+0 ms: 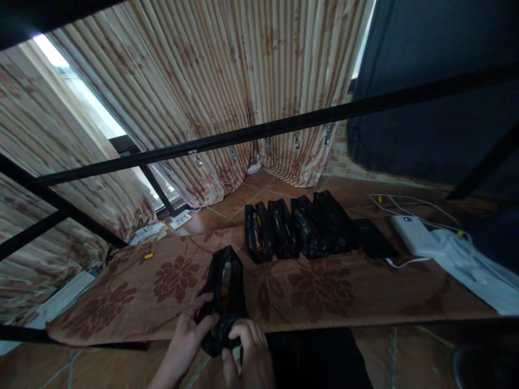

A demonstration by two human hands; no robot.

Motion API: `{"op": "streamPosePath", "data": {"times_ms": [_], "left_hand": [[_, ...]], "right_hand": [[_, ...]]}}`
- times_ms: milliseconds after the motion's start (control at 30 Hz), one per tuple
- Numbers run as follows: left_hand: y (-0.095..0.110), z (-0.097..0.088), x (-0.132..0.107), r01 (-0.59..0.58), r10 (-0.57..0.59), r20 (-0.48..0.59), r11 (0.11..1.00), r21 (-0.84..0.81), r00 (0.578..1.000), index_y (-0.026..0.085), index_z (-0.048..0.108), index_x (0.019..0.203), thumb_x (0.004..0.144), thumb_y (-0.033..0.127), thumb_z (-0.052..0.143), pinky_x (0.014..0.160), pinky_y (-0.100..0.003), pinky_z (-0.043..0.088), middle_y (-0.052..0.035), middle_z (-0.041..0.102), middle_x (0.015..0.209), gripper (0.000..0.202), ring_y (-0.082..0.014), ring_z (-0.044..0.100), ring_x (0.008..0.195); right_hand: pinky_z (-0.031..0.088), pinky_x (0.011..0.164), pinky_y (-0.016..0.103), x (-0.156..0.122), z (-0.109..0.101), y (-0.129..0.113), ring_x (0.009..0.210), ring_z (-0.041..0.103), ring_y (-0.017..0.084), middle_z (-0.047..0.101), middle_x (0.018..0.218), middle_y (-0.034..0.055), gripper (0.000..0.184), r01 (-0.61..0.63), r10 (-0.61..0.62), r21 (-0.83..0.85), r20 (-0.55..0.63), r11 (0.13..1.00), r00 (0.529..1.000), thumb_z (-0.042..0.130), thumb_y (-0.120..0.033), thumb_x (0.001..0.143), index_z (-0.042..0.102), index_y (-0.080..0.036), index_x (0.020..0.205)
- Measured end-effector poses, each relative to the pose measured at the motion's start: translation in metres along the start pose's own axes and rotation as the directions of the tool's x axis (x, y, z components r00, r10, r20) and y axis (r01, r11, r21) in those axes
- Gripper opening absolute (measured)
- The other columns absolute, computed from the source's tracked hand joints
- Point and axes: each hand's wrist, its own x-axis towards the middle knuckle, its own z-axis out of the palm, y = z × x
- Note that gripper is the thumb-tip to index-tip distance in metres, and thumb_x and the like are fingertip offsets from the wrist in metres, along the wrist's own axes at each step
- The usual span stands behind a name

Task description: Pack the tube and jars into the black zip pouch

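Note:
A black pouch [237, 273] lies at the near edge of the cloth-covered surface, its top parted so that yellowish and pale items show inside. My left hand [187, 327] is closed on the pouch's near left side, with the thumb over its rim. At the near end my right hand [253, 351] has its fingers curled against the pouch's dark fabric. Beside the right thumb a small pale green thing [237, 353] shows, too hidden to name. Further back stand several similar black pouches [286, 229] in a row, some with their contents visible.
A dark phone [375, 239] and a white power bank [417, 235] with cables lie on the right of the patterned cloth [178, 281]. A small yellow piece [149, 255] sits at the left. A black metal rail [251, 131] crosses in front of the curtains [211, 75].

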Motion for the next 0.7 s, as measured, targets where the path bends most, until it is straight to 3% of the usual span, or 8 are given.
{"op": "streamPosePath", "data": {"times_ms": [133, 233, 300, 400, 467, 567, 633, 700], "left_hand": [[-0.013, -0.009, -0.005, -0.079, 0.068, 0.099, 0.991, 0.110, 0.993, 0.018, 0.068, 0.105, 0.073, 0.032, 0.062, 0.107, -0.044, 0.042, -0.0111, 0.057, 0.132, 0.035, -0.0325, 0.048, 0.129], [-0.019, -0.018, -0.009, -0.223, 0.194, 0.168, 0.959, 0.177, 0.967, 0.022, 0.065, 0.109, 0.076, 0.022, 0.056, 0.109, -0.048, 0.040, -0.0101, 0.044, 0.146, 0.035, -0.0318, 0.036, 0.140], [-0.017, -0.024, -0.010, -0.356, 0.304, 0.224, 0.901, 0.247, 0.926, 0.025, 0.063, 0.114, 0.078, 0.017, 0.054, 0.111, -0.051, 0.036, -0.0076, 0.031, 0.155, 0.038, -0.0314, 0.027, 0.145], [-0.003, -0.030, -0.008, -0.513, 0.394, 0.337, 0.743, 0.431, 0.855, 0.027, 0.063, 0.117, 0.078, 0.013, 0.055, 0.115, -0.057, 0.026, -0.0053, 0.020, 0.161, 0.042, -0.0339, 0.016, 0.148], [0.011, -0.032, -0.004, -0.561, 0.365, 0.431, 0.620, 0.548, 0.825, 0.028, 0.065, 0.117, 0.076, 0.012, 0.057, 0.116, -0.062, 0.018, -0.0055, 0.024, 0.160, 0.045, -0.0354, 0.017, 0.147], [0.031, -0.031, 0.001, -0.627, 0.289, 0.566, 0.494, 0.602, 0.772, 0.031, 0.065, 0.118, 0.076, 0.014, 0.059, 0.115, -0.065, 0.012, -0.0072, 0.046, 0.147, 0.046, -0.0339, 0.032, 0.141], [0.038, -0.030, 0.003, -0.656, 0.278, 0.608, 0.476, 0.585, 0.744, 0.031, 0.065, 0.118, 0.076, 0.015, 0.059, 0.115, -0.062, 0.013, -0.0070, 0.060, 0.132, 0.045, -0.0310, 0.045, 0.132], [0.041, -0.028, 0.002, -0.656, 0.279, 0.610, 0.492, 0.573, 0.742, 0.031, 0.065, 0.117, 0.076, 0.016, 0.058, 0.114, -0.057, 0.020, -0.0059, 0.066, 0.120, 0.044, -0.0282, 0.053, 0.122]], "right_hand": [[0.047, 0.075, 0.039, 0.002, 0.003, 0.000, 0.089, 0.062, 0.025, 0.063, 0.101, 0.0087, 0.025, 0.026, -0.026, -0.007, -0.014, 1.000, 1.000, 0.038, -0.043, 0.091, 0.050, -0.023, 0.099], [0.048, 0.079, 0.040, 0.004, 0.003, -0.001, 0.096, 0.062, 0.026, 0.062, 0.108, 0.0100, 0.030, 0.022, -0.022, -0.010, -0.016, 1.000, 1.000, 0.037, -0.047, 0.093, 0.051, -0.023, 0.103], [0.048, 0.081, 0.041, 0.006, 0.002, -0.001, 0.099, 0.061, 0.026, 0.061, 0.110, 0.0101, 0.031, 0.011, -0.011, -0.006, -0.020, 1.000, 1.000, 0.037, -0.049, 0.093, 0.051, -0.023, 0.104], [0.048, 0.083, 0.041, 0.009, 0.000, -0.001, 0.101, 0.061, 0.025, 0.061, 0.112, 0.0096, 0.031, -0.003, 0.003, -0.005, -0.013, 1.000, 1.000, 0.039, -0.050, 0.093, 0.052, -0.024, 0.104], [0.048, 0.084, 0.040, 0.009, -0.002, -0.001, 0.101, 0.061, 0.025, 0.061, 0.112, 0.0094, 0.029, -0.010, 0.010, -0.008, 0.006, 1.000, 1.000, 0.041, -0.048, 0.093, 0.052, -0.024, 0.104], [0.049, 0.083, 0.040, 0.009, -0.004, -0.001, 0.101, 0.061, 0.026, 0.061, 0.111, 0.0097, 0.028, -0.024, 0.024, -0.012, 0.021, 1.000, 0.999, 0.044, -0.048, 0.092, 0.053, -0.023, 0.103], [0.049, 0.081, 0.040, 0.010, -0.005, 0.000, 0.097, 0.061, 0.025, 0.061, 0.109, 0.0093, 0.030, -0.037, 0.038, -0.007, 0.027, 0.999, 0.999, 0.043, -0.051, 0.092, 0.053, -0.023, 0.099], [0.050, 0.080, 0.039, 0.010, -0.006, 0.001, 0.095, 0.061, 0.025, 0.061, 0.107, 0.0088, 0.031, -0.045, 0.045, 0.012, 0.038, 0.999, 0.998, 0.041, -0.052, 0.092, 0.053, -0.024, 0.097]]}}
